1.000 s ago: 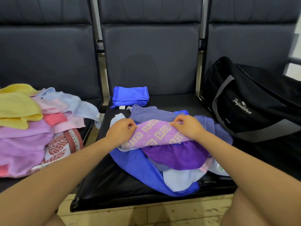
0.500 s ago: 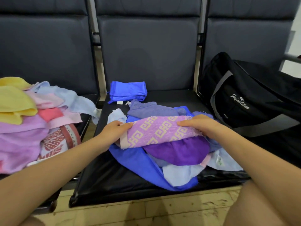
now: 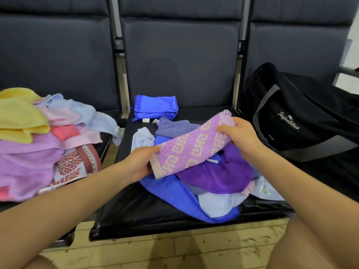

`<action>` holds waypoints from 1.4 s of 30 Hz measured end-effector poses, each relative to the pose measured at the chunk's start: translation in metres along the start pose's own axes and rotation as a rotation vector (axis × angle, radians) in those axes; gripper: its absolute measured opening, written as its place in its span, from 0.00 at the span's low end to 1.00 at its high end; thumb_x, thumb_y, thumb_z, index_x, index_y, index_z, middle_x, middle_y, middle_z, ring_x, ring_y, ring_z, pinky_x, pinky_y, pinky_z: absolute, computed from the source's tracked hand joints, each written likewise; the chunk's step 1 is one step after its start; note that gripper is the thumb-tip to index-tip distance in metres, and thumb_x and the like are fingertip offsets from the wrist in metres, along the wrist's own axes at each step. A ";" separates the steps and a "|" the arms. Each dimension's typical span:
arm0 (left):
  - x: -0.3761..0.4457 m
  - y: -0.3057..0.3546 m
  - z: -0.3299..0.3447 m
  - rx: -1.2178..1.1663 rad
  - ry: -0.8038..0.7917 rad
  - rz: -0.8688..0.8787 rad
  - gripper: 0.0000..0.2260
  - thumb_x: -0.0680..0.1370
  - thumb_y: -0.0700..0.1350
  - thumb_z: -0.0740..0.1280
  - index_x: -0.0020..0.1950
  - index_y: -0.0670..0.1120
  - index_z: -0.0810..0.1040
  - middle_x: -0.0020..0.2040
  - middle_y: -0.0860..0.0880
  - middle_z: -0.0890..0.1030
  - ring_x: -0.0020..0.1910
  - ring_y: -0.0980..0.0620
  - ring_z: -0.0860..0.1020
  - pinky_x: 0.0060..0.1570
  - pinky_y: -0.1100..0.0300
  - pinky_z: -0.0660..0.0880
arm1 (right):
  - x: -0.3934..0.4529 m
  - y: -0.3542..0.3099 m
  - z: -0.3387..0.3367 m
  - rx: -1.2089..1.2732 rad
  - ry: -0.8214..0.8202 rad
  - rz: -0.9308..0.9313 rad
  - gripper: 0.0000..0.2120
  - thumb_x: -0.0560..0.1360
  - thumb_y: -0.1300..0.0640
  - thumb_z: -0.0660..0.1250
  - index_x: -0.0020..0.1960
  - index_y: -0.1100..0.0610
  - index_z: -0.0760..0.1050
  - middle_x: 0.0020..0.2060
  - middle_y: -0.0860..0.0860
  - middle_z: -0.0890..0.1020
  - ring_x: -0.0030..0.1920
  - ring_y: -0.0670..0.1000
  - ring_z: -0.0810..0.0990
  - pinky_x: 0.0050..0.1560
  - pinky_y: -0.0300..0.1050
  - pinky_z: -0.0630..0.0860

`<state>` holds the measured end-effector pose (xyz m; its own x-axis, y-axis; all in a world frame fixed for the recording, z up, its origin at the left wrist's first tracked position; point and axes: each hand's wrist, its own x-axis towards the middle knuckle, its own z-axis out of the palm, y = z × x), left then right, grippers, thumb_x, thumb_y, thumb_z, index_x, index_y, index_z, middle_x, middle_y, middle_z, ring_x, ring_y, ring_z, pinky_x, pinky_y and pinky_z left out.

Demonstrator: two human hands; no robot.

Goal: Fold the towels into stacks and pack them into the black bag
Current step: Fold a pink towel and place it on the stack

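Observation:
A lilac towel with a yellow key pattern [image 3: 192, 146] is held folded in a long strip, tilted up to the right, above a loose heap of blue and purple towels [image 3: 213, 181] on the middle seat. My left hand [image 3: 141, 162] grips its lower left end. My right hand [image 3: 239, 134] grips its upper right end. A folded bright blue towel [image 3: 156, 107] lies at the back of that seat. The black bag [image 3: 295, 121] rests on the right seat, its opening not visible.
A pile of unfolded yellow, pink, lilac and pale blue towels [image 3: 35, 144] covers the left seat. Dark padded seat backs [image 3: 178, 61] rise behind. The middle seat's front edge [image 3: 155, 228] drops to a tiled floor [image 3: 165, 251].
Both hands have lifted the patterned towel off the heap; the right end rose and swung back toward the bag, the left end came lower and nearer to me.

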<state>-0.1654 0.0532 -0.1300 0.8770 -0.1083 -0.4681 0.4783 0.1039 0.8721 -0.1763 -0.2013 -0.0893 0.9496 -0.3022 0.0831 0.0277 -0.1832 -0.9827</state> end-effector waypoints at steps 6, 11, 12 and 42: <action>-0.015 0.002 0.006 -0.109 0.022 0.017 0.10 0.83 0.39 0.54 0.57 0.40 0.74 0.46 0.42 0.80 0.42 0.46 0.80 0.38 0.51 0.75 | -0.031 -0.037 0.045 0.213 -0.324 0.009 0.04 0.77 0.55 0.67 0.45 0.54 0.79 0.41 0.54 0.80 0.44 0.52 0.78 0.46 0.46 0.76; -0.020 0.005 -0.005 -0.192 0.017 -0.027 0.23 0.83 0.54 0.52 0.64 0.38 0.74 0.54 0.38 0.81 0.48 0.42 0.80 0.41 0.53 0.75 | -0.055 -0.022 0.072 -0.072 -0.689 0.034 0.14 0.82 0.54 0.58 0.51 0.61 0.79 0.46 0.57 0.84 0.50 0.53 0.82 0.58 0.46 0.77; -0.021 0.005 -0.007 -0.177 0.015 -0.017 0.25 0.82 0.56 0.53 0.64 0.38 0.74 0.57 0.37 0.80 0.51 0.42 0.80 0.44 0.52 0.75 | -0.054 -0.019 0.073 -0.127 -0.626 -0.036 0.12 0.81 0.57 0.60 0.49 0.60 0.80 0.45 0.57 0.84 0.49 0.52 0.82 0.58 0.46 0.76; 0.103 0.130 0.035 -0.087 0.104 0.441 0.08 0.79 0.40 0.58 0.51 0.52 0.73 0.50 0.47 0.80 0.45 0.46 0.79 0.41 0.55 0.78 | 0.141 -0.035 0.136 0.374 -0.170 -0.059 0.09 0.77 0.66 0.58 0.52 0.57 0.74 0.50 0.58 0.80 0.46 0.54 0.80 0.44 0.49 0.79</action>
<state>-0.0151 0.0210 -0.0600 0.9954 0.0641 -0.0712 0.0570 0.2010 0.9779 -0.0007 -0.1108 -0.0661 0.9801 -0.1371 0.1435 0.1656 0.1660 -0.9721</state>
